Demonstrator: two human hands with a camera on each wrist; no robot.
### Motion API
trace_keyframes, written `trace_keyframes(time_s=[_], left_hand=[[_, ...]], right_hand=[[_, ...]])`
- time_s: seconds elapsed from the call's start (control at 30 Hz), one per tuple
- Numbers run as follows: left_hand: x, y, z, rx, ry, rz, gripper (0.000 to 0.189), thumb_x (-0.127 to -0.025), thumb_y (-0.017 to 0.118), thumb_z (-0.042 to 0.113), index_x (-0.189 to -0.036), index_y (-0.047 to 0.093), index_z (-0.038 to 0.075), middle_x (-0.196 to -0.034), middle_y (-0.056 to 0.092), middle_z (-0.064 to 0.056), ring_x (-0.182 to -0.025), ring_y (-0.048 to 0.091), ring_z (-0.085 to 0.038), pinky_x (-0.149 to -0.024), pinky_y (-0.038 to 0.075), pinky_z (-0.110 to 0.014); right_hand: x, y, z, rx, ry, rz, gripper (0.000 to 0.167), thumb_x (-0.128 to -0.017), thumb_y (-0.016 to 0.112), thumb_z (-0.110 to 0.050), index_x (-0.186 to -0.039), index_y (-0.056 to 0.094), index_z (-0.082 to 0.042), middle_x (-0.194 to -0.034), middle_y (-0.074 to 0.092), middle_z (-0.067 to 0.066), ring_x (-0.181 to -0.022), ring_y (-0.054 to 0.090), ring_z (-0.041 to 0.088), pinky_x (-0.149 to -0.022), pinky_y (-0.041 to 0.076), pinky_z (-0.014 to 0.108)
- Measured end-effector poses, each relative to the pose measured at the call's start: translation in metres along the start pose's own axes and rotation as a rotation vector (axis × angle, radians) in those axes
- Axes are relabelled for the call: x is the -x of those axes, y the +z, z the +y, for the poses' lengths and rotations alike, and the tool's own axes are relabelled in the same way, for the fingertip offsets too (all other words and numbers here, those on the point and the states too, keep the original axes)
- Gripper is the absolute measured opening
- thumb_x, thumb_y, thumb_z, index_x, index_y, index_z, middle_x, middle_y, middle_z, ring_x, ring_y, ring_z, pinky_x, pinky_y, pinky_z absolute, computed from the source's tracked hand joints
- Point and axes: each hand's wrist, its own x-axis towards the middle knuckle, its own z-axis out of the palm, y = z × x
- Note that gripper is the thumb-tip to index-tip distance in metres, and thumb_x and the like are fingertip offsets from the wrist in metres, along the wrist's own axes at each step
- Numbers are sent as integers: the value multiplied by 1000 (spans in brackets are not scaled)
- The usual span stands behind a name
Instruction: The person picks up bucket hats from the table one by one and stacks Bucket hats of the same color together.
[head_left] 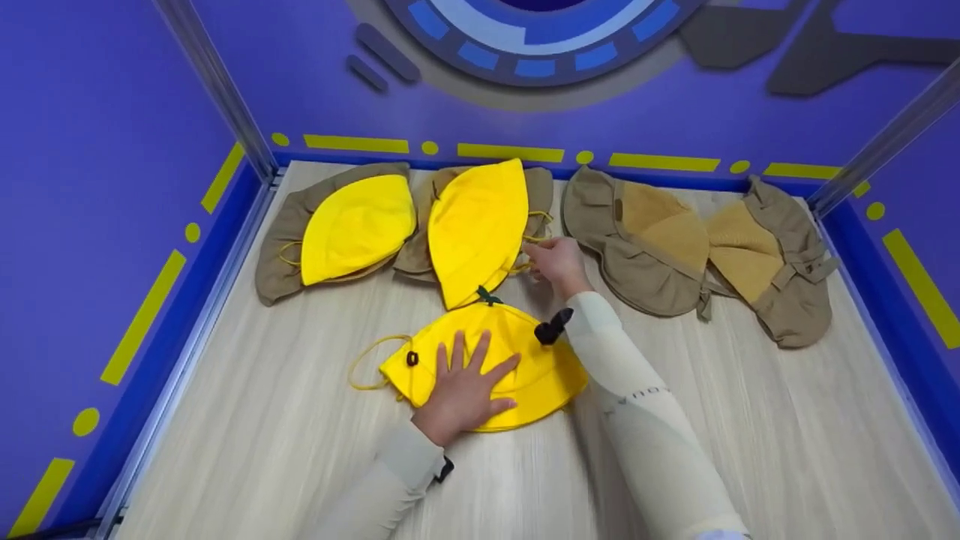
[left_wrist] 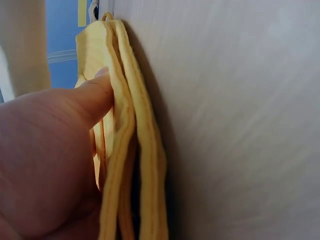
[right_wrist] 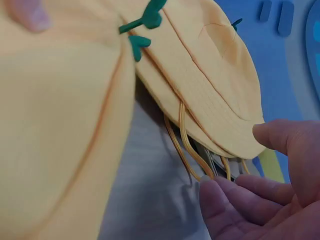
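A yellow bucket hat (head_left: 544, 371) with a small green leaf stem (head_left: 489, 295) lies folded flat at the front. My left hand (head_left: 463, 390) rests on it, fingers spread; in the left wrist view its thumb lies along the layered brim (left_wrist: 145, 150). Behind it, a second yellow hat (head_left: 480, 225) lies on a brown hat (head_left: 538, 187). My right hand (head_left: 559, 264) is at that hat's right edge. In the right wrist view its fingertips touch the yellow cords (right_wrist: 192, 145) below the brim, while the thumb stands apart beside the hat's edge.
At the back left, another yellow hat (head_left: 360, 229) lies over a brown one (head_left: 276, 262). Two brown-and-tan hats (head_left: 637, 240) (head_left: 772, 262) lie side by side at the back right. Blue panels (head_left: 480, 112) wall the light wooden table (head_left: 247, 420) at the back and sides.
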Motion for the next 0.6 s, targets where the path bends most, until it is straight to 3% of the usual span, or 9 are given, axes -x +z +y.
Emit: trace_keyframes(time_s=[0.1,0.23,0.47,0.6], left_hand=[[1,2,0,2,5,21,66,-99,51,64,-159,31,45,-174,10,-11,-155,5,-56,-119,10,-75],[-1,0,0,-9,9,46,66,-99,52,64,-159,31,46,-173,11,-10,-154,7,-56,-119,11,-75],[-1,3,3,-6,-2,35,66,-98,50,66,-159,30,47,-174,11,-10,-155,6,-56,-119,10,-75],[0,3,0,-2,-3,30,66,-99,50,66,-159,30,47,-174,10,-10,-155,6,-56,-120,9,-75]], right_hand=[[-7,4,-5,-22,73,-7,36,-96,73,-34,-104,70,1,-100,70,14,-80,65,27,-90,59,41],[-12,7,-14,-82,111,-7,39,-94,75,-35,-112,71,-1,-111,73,15,-83,65,27,-94,58,41],[-16,10,-11,-72,169,2,35,-94,75,-35,-111,74,-4,-87,64,8,-83,60,29,-87,55,39],[-16,11,-12,-77,157,-33,32,-94,75,-35,-109,77,-7,-95,74,10,-85,60,28,-80,49,35]])
